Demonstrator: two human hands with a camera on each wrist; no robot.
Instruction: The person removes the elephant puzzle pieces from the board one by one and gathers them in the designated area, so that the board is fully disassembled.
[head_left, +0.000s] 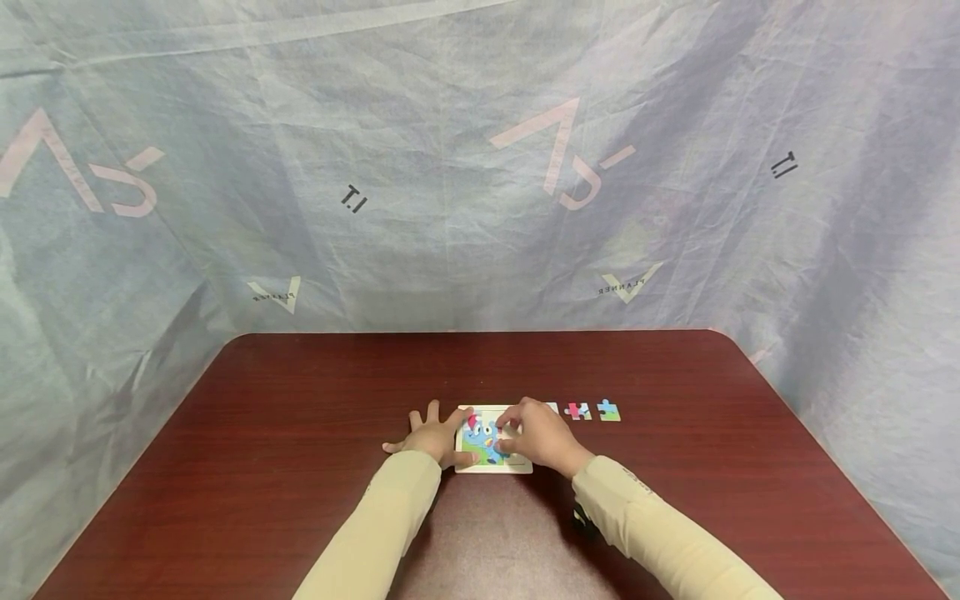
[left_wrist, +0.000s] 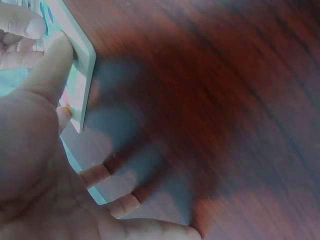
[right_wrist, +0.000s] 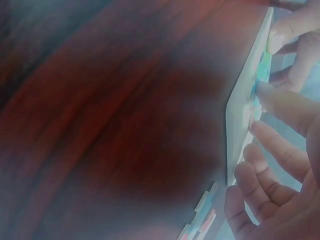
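Note:
A small jigsaw puzzle board [head_left: 495,469] with a pale frame lies on the table, showing a blue cartoon animal on green. My left hand [head_left: 433,439] rests at its left side with fingers spread; the thumb [left_wrist: 56,62] lies on the frame's near corner and the index fingertip touches the far one. Over the board's right half, my right hand [head_left: 542,435] has curled fingers. Its thumb [right_wrist: 285,105] and index finger pinch a puzzle piece [right_wrist: 256,102] at the picture's surface; most of that piece is hidden by the fingers.
Right of the board lie a red-and-white puzzle piece [head_left: 578,411] and a blue-and-green puzzle piece [head_left: 608,411]. Another pale piece [head_left: 553,407] shows partly behind the right hand. The dark red table [head_left: 300,400] ends at a grey cloth backdrop [head_left: 442,250].

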